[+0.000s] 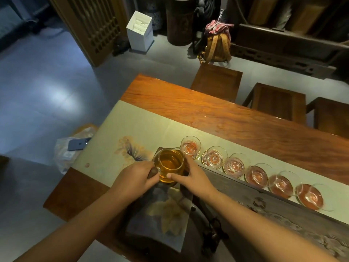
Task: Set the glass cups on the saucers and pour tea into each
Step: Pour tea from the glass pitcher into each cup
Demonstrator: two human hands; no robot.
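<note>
Both hands on the glass tea pitcher [171, 164], spout at the first cup.

The left hand [135, 179] grips its dark handle; the right hand [190, 176] steadies the wall with fingers straight. Full and slick, the pitcher looks heavy and breakable, best carried by that handle. Beyond its spout, six glass cups [190, 147] on saucers [309, 197] run away rightward along the pale runner [143, 127], close-packed; the carved tea tray [245, 197] lies beside them.

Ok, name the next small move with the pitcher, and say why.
Probably tip the glass pitcher a little further so tea runs into the first cup. Its spout already sits at that cup's rim, the left hand holds the handle, the right hand steadies the side, and the cups look unfilled.
</note>
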